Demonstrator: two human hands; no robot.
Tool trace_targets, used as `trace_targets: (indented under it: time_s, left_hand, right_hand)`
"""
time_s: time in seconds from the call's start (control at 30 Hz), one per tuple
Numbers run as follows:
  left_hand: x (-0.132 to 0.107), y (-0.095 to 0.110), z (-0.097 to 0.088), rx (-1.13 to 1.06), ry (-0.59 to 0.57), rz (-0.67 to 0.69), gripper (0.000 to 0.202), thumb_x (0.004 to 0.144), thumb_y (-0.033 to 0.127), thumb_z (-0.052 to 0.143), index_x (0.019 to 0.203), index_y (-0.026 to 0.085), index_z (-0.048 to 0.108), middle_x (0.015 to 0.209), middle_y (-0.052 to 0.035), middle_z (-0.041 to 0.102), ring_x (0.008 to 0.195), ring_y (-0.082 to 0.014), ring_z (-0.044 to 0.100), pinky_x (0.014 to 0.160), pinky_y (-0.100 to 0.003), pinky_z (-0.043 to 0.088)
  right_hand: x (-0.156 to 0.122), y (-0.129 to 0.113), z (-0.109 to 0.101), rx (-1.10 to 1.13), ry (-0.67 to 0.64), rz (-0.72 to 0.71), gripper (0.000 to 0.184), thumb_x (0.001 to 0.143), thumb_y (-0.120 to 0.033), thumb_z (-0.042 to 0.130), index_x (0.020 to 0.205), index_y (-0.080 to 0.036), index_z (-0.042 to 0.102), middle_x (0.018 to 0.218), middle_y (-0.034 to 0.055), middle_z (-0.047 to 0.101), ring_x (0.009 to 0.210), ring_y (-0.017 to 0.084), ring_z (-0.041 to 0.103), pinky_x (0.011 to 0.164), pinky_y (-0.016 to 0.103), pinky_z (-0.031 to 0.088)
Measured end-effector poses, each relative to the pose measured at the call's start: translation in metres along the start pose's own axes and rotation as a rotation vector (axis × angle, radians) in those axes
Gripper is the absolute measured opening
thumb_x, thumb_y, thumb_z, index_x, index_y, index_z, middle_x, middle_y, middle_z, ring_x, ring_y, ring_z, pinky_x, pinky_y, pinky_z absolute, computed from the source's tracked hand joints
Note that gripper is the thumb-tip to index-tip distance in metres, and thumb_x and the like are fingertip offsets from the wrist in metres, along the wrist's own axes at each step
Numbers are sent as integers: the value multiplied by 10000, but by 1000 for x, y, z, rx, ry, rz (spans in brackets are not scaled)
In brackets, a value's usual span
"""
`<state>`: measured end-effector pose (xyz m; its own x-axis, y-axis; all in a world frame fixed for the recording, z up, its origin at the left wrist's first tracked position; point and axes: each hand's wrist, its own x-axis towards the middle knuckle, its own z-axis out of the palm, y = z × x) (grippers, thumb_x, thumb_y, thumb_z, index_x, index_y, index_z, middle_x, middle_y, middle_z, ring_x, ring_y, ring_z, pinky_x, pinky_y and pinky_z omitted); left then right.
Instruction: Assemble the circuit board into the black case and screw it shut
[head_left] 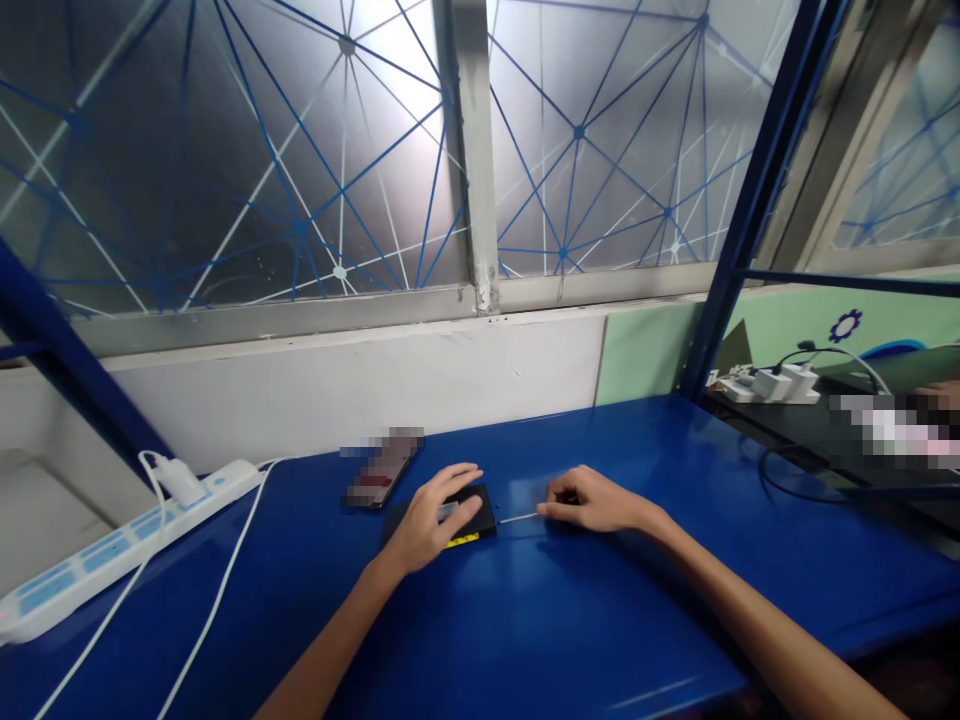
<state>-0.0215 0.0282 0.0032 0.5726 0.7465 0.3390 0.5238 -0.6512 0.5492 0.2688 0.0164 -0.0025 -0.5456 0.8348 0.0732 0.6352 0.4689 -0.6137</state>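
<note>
On the blue table lies a flat black router [486,510] with a row of yellow ports along its near side. My left hand [436,515] lies over it, thumb and fingers stretched apart, covering much of its top and left part. To the right, my right hand [589,500] is closed around a screwdriver [519,518]. Its thin metal shaft points left, and its tip is close to the router's right edge; whether they touch I cannot tell. The handle is hidden in my fingers. A tiny dark piece, perhaps a screw [497,507], lies beside the router.
Behind my left hand lies a phone [386,468], partly blurred out. A white power strip [127,550] with white cables runs along the left. Blue frame posts [750,200] flank the table [525,640]. A black neighbouring table [840,400] holds plugs; a blurred person's part shows there.
</note>
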Motion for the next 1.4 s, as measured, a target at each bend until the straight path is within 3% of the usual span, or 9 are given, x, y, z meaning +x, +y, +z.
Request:
trace_targets:
  time_s: [0.17, 0.33, 0.43, 0.57, 0.73, 0.9, 1.1, 1.23, 1.4]
  left_hand:
    - [3, 1, 2, -297, 211, -9, 563, 1002, 470, 193, 1126, 224, 684, 1278, -62, 622, 1202, -283, 537, 1012, -470, 455]
    - [4, -3, 2, -323, 298, -38, 660, 1002, 465, 118, 1003, 197, 721, 1194, -80, 662, 1142, -284, 563, 967, -484, 472]
    - [3, -6, -9, -147, 303, 41, 559, 974, 519, 270, 986, 205, 732, 1181, -74, 651, 1108, -289, 578, 1026, -479, 417]
    - [1, -13, -17, -53, 326, 51, 576, 977, 511, 260, 946, 185, 733, 1142, -90, 648, 1067, -277, 589, 996, -445, 425]
    - [2, -13, -7, -111, 296, 72, 662, 967, 570, 199, 931, 189, 740, 1135, -90, 648, 1056, -282, 593, 986, -467, 434]
    - [5, -5, 5, -252, 311, 23, 734, 952, 617, 153, 887, 190, 747, 1122, -90, 667, 1067, -294, 584, 1014, -496, 413]
    - [3, -13, -1, -216, 362, 68, 709, 977, 565, 149, 887, 189, 743, 1116, -80, 667, 1054, -272, 596, 1012, -477, 413]
    - [4, -17, -7, 4, 267, 20, 588, 996, 487, 232, 904, 192, 732, 1109, -82, 659, 1047, -255, 598, 953, -429, 450]
    - [6, -7, 1, 260, 72, 14, 411, 923, 520, 481, 1013, 189, 707, 1037, -82, 676, 959, -240, 618, 879, -381, 486]
  right_hand:
    - [-1, 3, -2, -10, -9, -1, 486, 896, -554, 492, 732, -138, 680, 556, -24, 490, 496, 90, 359, 474, 224, 255]
    - [-1, 5, -2, -23, 1, 5, 492, 905, -533, 478, 682, -136, 663, 535, -31, 447, 488, 87, 324, 468, 227, 236]
    - [-1, 7, -2, -49, 3, 3, 485, 893, -531, 500, 663, -134, 659, 526, -34, 432, 490, 85, 311, 470, 231, 225]
    - [0, 9, -3, -65, 7, 14, 490, 855, -562, 545, 637, -135, 649, 515, -39, 414, 489, 81, 302, 471, 230, 215]
    - [1, 10, -3, -51, 19, 72, 494, 761, -631, 629, 640, -151, 630, 514, -45, 427, 499, 85, 338, 480, 224, 220]
    - [2, 10, -1, -23, 16, 97, 426, 695, -577, 722, 706, -171, 597, 599, -46, 510, 546, 92, 400, 506, 215, 253]
    - [2, 10, 1, -29, 12, 71, 410, 705, -550, 727, 705, -179, 552, 599, -54, 490, 542, 89, 384, 503, 209, 252]
    - [0, 8, 1, -31, 46, 56, 407, 798, -565, 627, 714, -171, 567, 598, -34, 513, 544, 98, 407, 505, 213, 267]
    - [-1, 8, -2, -7, 51, 18, 321, 873, -460, 561, 760, -165, 617, 616, -21, 550, 547, 101, 432, 515, 221, 286]
